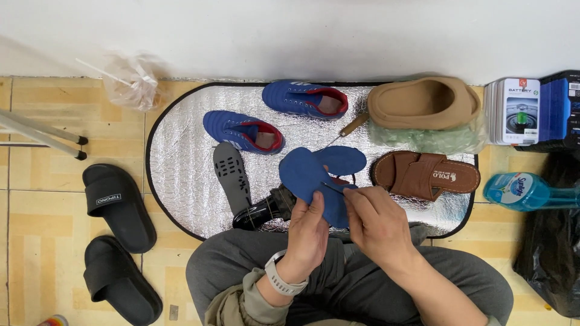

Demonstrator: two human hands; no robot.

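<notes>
**Obs 1:** While the blue insole (309, 175) stands upright over the lap, near the front edge of the silver mat (181, 175), the left hand (309, 232) is closed round its lower end, thumb on the near face. A second blue insole (341, 159) lies flat just behind it.

**Obs 2:** Right hand (376, 220)?

**Obs 1:** Pinched shut on a thin dark tool (331, 187), its tip touching the insole's right edge. Whether that is a needle or an awl, I cannot tell.

**Obs 2:** Doing it well, then?

**Obs 1:** My judgement: keep the left grip low and firm so the sheet does not flex, hold the left fingers clear of the tool's tip, and work the tip steadily along the edge.

**Obs 2:** Surroundings?

**Obs 1:** A shiny black object (266, 208) lies touching the knee, beside a grey perforated insole (232, 175). Two blue shoes (244, 131) sit farther back. A wooden-handled tool (352, 125) lies between them and a tan clog (423, 102); a brown sandal (426, 175) lies to the right. Two black slides (118, 208) lie off the mat, left. A blue bottle (519, 191) lies on the tiles, far right.
</notes>
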